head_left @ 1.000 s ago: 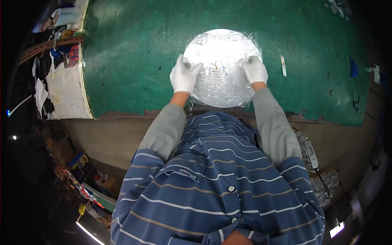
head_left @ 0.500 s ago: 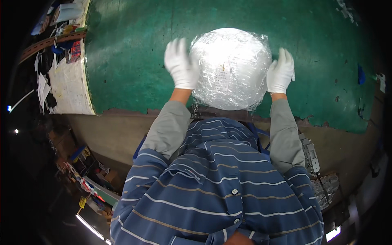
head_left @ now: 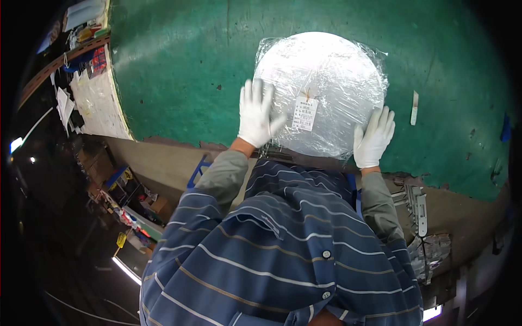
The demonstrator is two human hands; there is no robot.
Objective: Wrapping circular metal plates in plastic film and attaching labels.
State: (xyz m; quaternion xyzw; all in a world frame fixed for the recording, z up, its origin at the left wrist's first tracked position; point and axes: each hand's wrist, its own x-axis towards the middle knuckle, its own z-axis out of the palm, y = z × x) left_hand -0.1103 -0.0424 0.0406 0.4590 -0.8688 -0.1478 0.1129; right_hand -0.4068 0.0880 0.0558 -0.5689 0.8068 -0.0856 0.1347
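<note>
A round, pale disc-shaped bundle (head_left: pixel 342 81) lies on the green table, wrapped in clear, crinkled plastic film whose loose edges stick out around it. On its front half sits a white paper tag (head_left: pixel 304 114), with a small yellowish tie at its top. My left hand (head_left: pixel 256 115), in a white glove, rests against the left edge of the wrap with its fingers spread. At the front right edge, my right hand (head_left: pixel 374 138), gloved likewise, touches the film with its fingers stretched out. Neither hand grips anything.
The green tabletop (head_left: pixel 179 81) has a worn, chipped front edge. A small pale strip (head_left: pixel 415 107) lies to the right of the bundle. At the far left stand a cream-coloured board (head_left: pixel 98 103) and papers (head_left: pixel 65 106). Metal parts (head_left: pixel 418 212) show below the table at right.
Both hands have moved nearer the front edge, the left one closer in on the bundle. The view has shifted a little, and the tag now shows more plainly. A pale strip shows on the right.
</note>
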